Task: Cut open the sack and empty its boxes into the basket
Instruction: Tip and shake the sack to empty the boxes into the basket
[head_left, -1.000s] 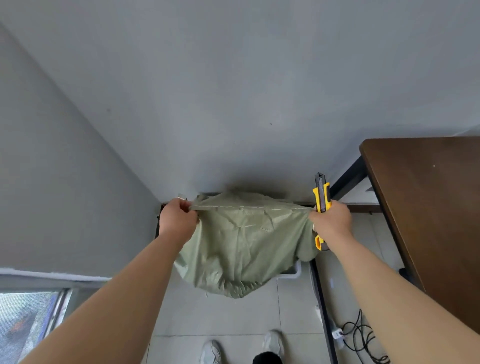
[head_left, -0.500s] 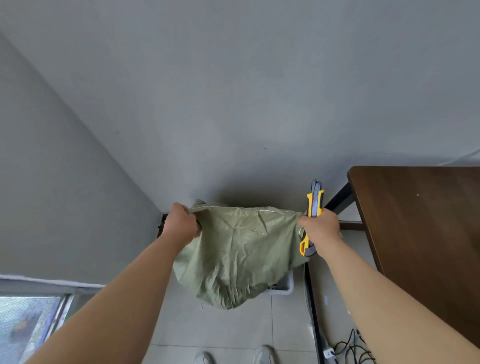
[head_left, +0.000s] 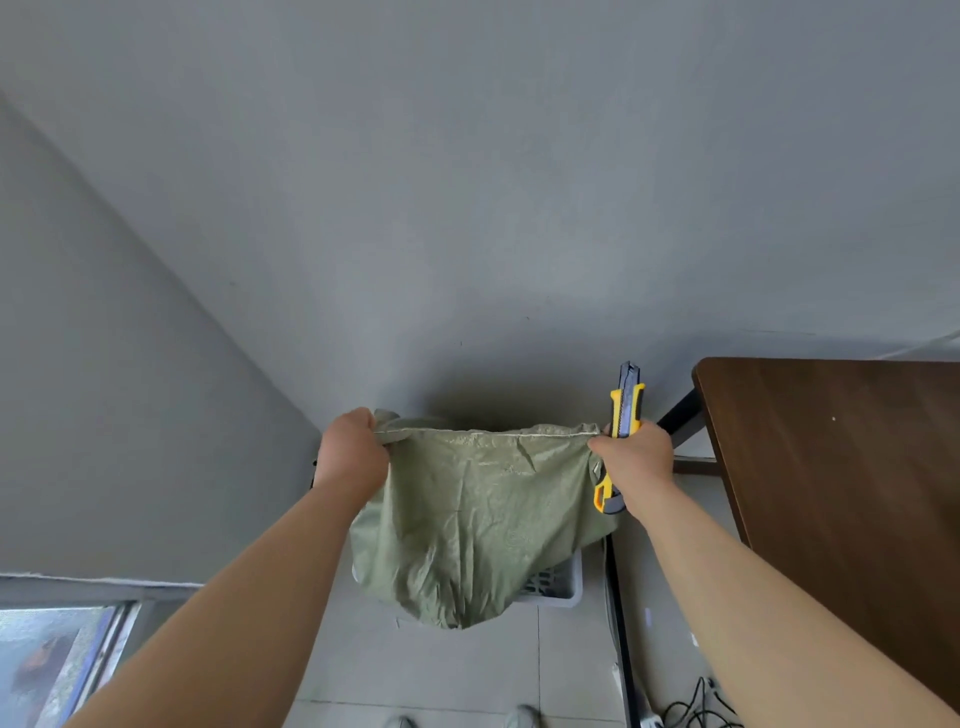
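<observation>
**Sack up over basket, knife in same fist**

Gripping sack (head_left: 478, 525) by both top corners. Left corner bunched tight inside left hand (head_left: 353, 452). Right corner pinched in right hand (head_left: 634, 462), the same fist wrapped round knife (head_left: 626, 400), tip up above sack's seam. Cannot tell whether blade is out.

Hanging limp from that seam, bottom sagging over basket (head_left: 558, 584) directly beneath sack; only basket's right corner showing. No boxes in sight: hidden behind sack, or already out. Judged near empty, going by the slack cloth.

Risks, nearest first:
- Nicked fingers or a stray slit, from knife and cloth sharing one fist during any regrip.
- Sack dropping onto basket, from a slipped right corner.
- Boxes spilling on floor (head_left: 363, 665), from shaking sack off-centre.

Edges and room:
- Shoes (head_left: 522, 717) below sack; cables (head_left: 696, 714) lower right of sack, a trip hazard that way.
- Table (head_left: 841, 467) edge close on sack's right, cramping knife hand.
- Widest room on sack's left.
- Wall (head_left: 519, 208) close behind sack; little reach forward.
</observation>
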